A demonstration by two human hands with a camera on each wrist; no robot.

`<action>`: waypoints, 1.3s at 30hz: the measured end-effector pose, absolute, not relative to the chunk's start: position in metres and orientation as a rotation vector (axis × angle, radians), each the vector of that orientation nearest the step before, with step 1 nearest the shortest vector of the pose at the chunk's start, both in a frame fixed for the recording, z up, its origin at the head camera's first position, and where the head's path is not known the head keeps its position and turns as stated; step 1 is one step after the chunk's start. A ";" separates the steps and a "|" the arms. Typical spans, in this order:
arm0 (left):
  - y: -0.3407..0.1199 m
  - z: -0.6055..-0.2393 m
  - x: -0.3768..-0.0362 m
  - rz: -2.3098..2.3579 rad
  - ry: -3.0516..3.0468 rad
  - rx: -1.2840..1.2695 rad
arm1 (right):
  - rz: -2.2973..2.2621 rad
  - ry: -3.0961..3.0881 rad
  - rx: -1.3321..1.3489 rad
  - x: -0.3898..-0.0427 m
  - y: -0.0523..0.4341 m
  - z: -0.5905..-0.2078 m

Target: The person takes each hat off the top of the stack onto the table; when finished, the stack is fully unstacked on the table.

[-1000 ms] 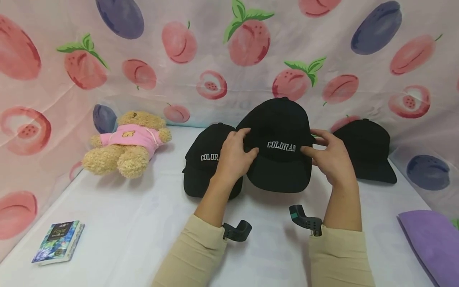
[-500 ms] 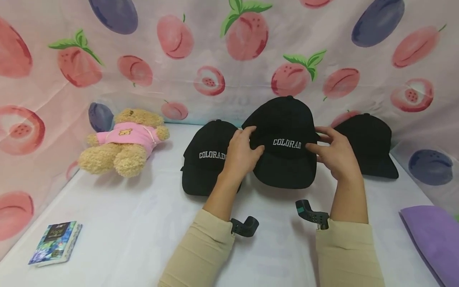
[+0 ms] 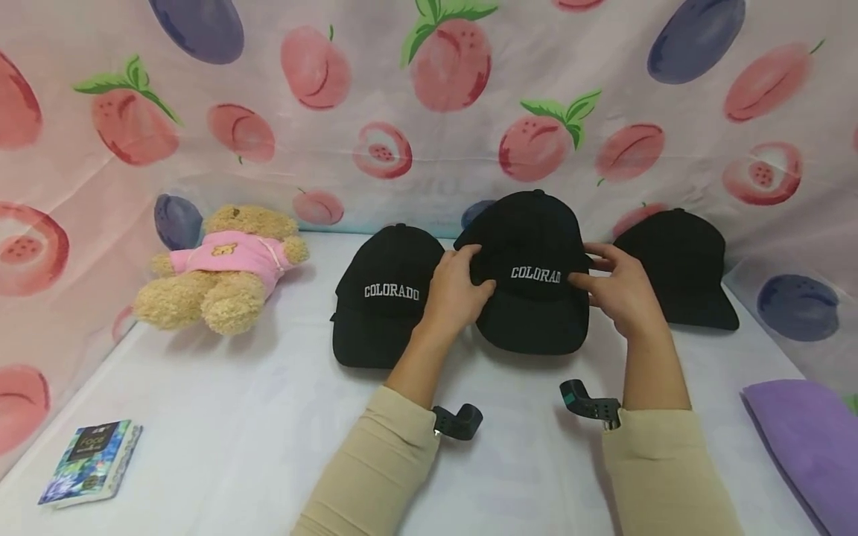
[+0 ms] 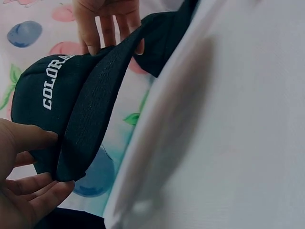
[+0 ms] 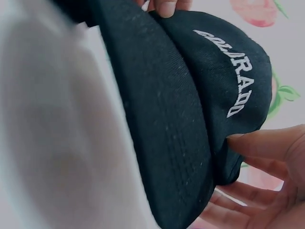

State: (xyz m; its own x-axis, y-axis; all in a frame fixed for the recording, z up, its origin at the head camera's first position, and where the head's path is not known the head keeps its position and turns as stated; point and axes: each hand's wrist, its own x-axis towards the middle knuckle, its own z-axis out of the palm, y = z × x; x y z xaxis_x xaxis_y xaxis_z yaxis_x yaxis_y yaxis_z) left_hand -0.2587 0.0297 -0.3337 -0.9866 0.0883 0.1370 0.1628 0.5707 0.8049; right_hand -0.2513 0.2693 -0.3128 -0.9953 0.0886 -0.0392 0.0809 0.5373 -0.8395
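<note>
A black baseball cap [image 3: 536,238] with white "COLORADO" lettering is held between both hands, front facing the camera. At its left side, my left hand [image 3: 452,290] grips it, thumb on the front and fingers at the edge behind. On the opposite side my right hand [image 3: 623,286] pinches the cap, its thumb [image 5: 259,143] beside the last letters. In the left wrist view the brim [image 4: 95,105] appears raised off the white surface, with a shadow there. A matching cap [image 3: 385,298] stands to the left, partly behind my left forearm. Another black cap [image 3: 684,275] stands to the right.
A teddy bear [image 3: 224,268] in a pink top lies at the back left. A small blue-green pack [image 3: 92,461] lies front left on the white-covered table [image 3: 234,424]. Something purple [image 3: 804,439] lies at the right edge. A fruit-print curtain [image 3: 302,164] hangs behind.
The held cap has shifted slightly right and come down a little, with both hands gripping it throughout. More of the left cap's lettering shows. The head view has also moved slightly.
</note>
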 end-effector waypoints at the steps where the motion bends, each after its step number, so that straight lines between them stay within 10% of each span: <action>1: 0.031 -0.336 -0.259 -1.403 -2.722 -0.218 | 1.499 -2.751 -0.146 -0.252 0.271 -0.315; 39: 0.070 -0.368 -0.287 -1.483 -2.839 -0.292 | 1.534 -2.763 -0.149 -0.273 0.304 -0.362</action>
